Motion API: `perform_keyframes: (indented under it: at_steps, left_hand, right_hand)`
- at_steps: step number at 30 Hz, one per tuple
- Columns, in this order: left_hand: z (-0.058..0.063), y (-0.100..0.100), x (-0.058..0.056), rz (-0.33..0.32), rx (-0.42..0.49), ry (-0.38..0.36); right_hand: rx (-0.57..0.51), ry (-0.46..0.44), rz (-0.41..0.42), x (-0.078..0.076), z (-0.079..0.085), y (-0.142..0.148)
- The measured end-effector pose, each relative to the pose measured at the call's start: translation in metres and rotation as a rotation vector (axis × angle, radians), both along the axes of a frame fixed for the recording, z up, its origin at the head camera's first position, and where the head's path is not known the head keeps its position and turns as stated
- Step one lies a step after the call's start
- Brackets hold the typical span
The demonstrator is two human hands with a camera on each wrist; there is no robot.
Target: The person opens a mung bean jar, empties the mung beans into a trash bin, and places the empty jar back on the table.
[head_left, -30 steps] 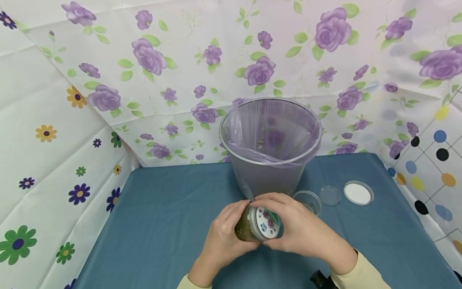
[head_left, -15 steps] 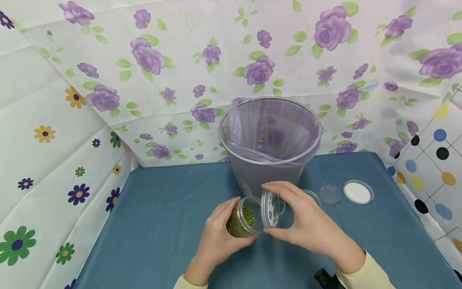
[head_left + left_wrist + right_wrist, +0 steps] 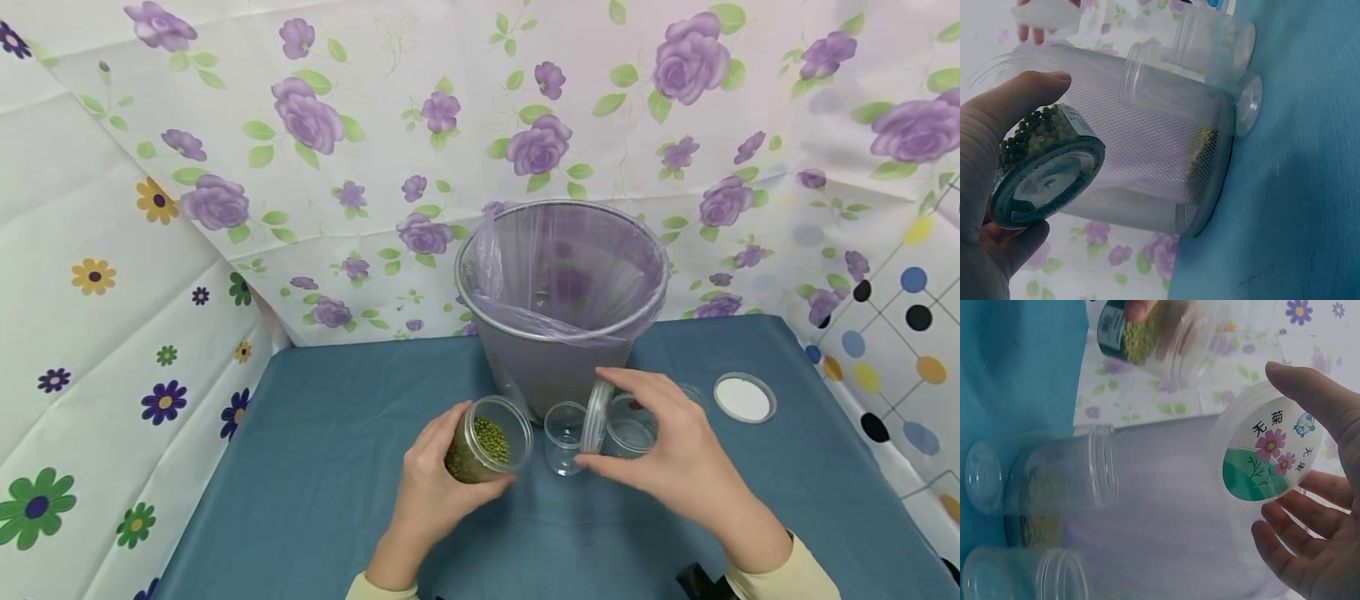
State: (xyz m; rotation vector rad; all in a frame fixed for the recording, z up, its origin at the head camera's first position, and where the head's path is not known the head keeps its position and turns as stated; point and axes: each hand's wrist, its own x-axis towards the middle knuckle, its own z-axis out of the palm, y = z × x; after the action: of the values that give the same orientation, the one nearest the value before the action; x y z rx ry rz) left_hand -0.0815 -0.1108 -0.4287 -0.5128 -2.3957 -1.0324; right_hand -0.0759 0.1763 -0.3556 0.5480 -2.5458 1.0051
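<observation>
My left hand point(image 3: 423, 483) grips a clear jar point(image 3: 465, 454) partly filled with small green beans point(image 3: 491, 439), its uncovered mouth tilted to the right. In the left wrist view, the jar's round base point(image 3: 1050, 181) faces the camera, with the thumb on one side and fingers beneath. My right hand point(image 3: 678, 458) pinches the jar's lid point(image 3: 596, 417) on edge between thumb and fingers, apart from the jar. The lid's printed top point(image 3: 1266, 450) carries pink flowers and a green patch. Between the hands stands one clear plastic jar point(image 3: 564, 437); a second clear jar point(image 3: 630, 425) is partly behind the lid and right fingers.
A silver mesh bin point(image 3: 555, 375) with a purple liner bag stands behind the jars. To the right lies a round white-centred lid point(image 3: 742, 398), beside a clear disc point(image 3: 693, 393) mostly hidden by the right hand. Blue cloth point(image 3: 360, 417) covers the table; floral sheets hang behind.
The lid has come off the bean jar and moved right with my right hand. My left hand has shifted left with the jar, and the clear jar between them has come into view.
</observation>
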Motion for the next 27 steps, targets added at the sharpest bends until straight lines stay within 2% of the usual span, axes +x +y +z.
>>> perform_keyframes:
  at_steps: [8,14,17,21,27]
  left_hand:
    - [-0.003,-0.009,0.002,0.04,0.029,-0.05]
    - [-0.005,-0.015,0.003,0.07,0.053,-0.105]
    - [-0.006,-0.016,0.003,0.09,0.078,-0.126]
    - [-0.007,-0.018,0.005,0.119,0.101,-0.156]
    - [-0.011,-0.02,0.007,0.155,0.099,-0.19]
  right_hand:
    - [-0.215,-0.028,-0.086,0.003,-0.003,0.024]
    - [-0.275,-0.067,-0.227,0.014,0.006,0.037]
    - [-0.305,-0.107,-0.295,0.015,-0.005,0.05]
    - [-0.339,-0.175,-0.382,0.013,-0.03,0.07]
    - [-0.336,-0.293,-0.448,0.016,-0.049,0.086]
